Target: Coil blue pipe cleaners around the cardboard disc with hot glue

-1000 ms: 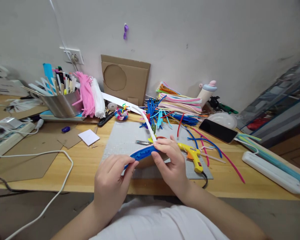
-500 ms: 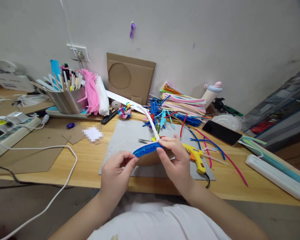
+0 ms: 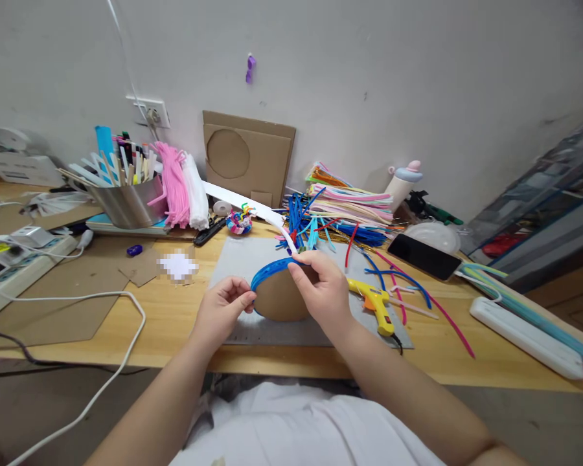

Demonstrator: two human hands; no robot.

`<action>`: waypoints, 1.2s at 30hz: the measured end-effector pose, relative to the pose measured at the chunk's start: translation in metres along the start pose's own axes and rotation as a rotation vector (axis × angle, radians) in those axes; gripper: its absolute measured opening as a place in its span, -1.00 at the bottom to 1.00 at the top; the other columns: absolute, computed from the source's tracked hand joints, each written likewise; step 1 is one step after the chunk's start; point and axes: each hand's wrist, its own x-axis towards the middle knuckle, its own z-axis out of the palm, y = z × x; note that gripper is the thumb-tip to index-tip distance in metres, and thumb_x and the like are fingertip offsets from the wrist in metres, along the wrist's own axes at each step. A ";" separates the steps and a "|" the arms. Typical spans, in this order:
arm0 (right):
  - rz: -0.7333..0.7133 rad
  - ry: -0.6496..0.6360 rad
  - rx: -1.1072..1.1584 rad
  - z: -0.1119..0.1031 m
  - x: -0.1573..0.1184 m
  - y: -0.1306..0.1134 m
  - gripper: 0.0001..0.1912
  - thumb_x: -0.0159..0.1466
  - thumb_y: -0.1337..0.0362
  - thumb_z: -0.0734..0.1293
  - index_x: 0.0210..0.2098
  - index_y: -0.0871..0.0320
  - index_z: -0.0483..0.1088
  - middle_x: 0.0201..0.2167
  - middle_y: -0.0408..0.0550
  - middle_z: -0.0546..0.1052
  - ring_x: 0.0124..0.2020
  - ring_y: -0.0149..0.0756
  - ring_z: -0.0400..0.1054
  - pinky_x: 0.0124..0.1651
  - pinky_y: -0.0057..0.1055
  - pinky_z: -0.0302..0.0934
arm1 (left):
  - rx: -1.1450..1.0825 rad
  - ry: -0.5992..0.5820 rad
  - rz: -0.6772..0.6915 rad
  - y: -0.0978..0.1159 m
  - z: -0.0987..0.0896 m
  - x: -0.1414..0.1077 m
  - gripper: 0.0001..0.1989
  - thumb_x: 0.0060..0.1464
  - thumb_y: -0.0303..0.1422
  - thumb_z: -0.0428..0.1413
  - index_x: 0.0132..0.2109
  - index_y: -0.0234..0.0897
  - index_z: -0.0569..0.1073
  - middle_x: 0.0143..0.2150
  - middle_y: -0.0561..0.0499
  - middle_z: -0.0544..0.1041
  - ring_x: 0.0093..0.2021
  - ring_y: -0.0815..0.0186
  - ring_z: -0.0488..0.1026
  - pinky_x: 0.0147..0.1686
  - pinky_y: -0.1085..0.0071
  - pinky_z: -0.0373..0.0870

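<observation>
A round cardboard disc point(image 3: 282, 299) with a blue rim point(image 3: 272, 266) is held up above the grey mat point(image 3: 245, 333). My left hand point(image 3: 226, 307) pinches its left edge between thumb and fingers. The upper right edge is gripped by my right hand point(image 3: 323, 285), thumb on the near face. A white strip point(image 3: 286, 239) rises from behind the disc near my right fingertips; how it joins the disc is hidden. To the right of my right hand lies a yellow glue gun point(image 3: 379, 304).
Loose pipe cleaners point(image 3: 449, 323) spread at the right near a black phone point(image 3: 422, 257) and a white bar-shaped device point(image 3: 525, 336). Behind are pipe cleaner bundles point(image 3: 350, 204), a cardboard panel point(image 3: 267, 152) and a metal pot point(image 3: 126, 204) of sticks. A white cable point(image 3: 140, 317) loops at the left.
The disc has tipped so its brown face now shows toward me, where before mostly the blue rim showed. Both hands have shifted with it and keep their hold.
</observation>
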 end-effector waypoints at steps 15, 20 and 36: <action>0.033 -0.022 0.012 0.000 0.001 -0.002 -0.89 0.29 0.20 0.35 -0.24 0.03 0.52 -0.25 -0.07 0.63 -0.17 -0.17 0.50 -0.04 -0.18 0.36 | 0.020 -0.220 -0.071 0.011 -0.016 0.009 -0.64 -0.24 -0.21 0.37 -0.28 -0.29 0.52 -0.38 0.03 0.56 -0.42 0.35 0.48 -0.35 0.40 0.44; 0.005 0.032 0.138 -0.008 -0.009 0.008 -0.92 0.28 0.24 0.38 -0.23 0.04 0.52 -0.24 -0.07 0.62 -0.15 -0.19 0.51 0.03 -0.13 0.35 | 0.030 -0.240 -0.031 0.005 -0.012 0.005 -0.73 -0.22 -0.33 0.35 -0.30 -0.29 0.55 -0.38 0.04 0.56 -0.35 0.35 0.46 -0.30 0.44 0.40; 0.073 0.099 0.240 -0.019 -0.009 0.022 -0.89 0.27 0.20 0.39 -0.25 0.06 0.53 -0.30 -0.07 0.62 -0.22 -0.20 0.53 -0.11 -0.20 0.44 | -0.068 -0.361 -0.116 0.003 -0.004 0.007 -0.62 -0.19 -0.23 0.37 -0.19 -0.27 0.56 -0.24 -0.06 0.62 -0.22 0.24 0.55 -0.17 0.33 0.46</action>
